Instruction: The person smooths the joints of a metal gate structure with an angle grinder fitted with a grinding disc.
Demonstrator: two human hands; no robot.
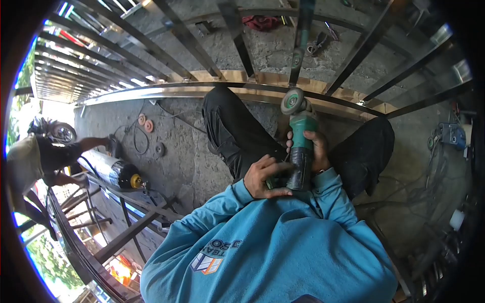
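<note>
A green and black angle grinder (303, 126) stands upright in front of my chest, its round disc (292, 101) at the top near the metal rail. My right hand (317, 147) is wrapped round the grinder's body from the right. On the left side of the tool's lower end, my left hand (266, 177) has its thumb stretched along the base and its fingers apart, slightly blurred; something small and green shows beside its palm. Beyond the disc runs a shiny metal rail (235, 91) with dark upright bars (189, 43).
A gas cylinder (108, 169) lies at the left, beside a metal frame (126, 235) and another person (30, 166). Loose discs (148, 125) and cables are on the concrete floor. A blue machine (451, 135) stands at the right. Red cloth (261, 22) lies beyond the bars.
</note>
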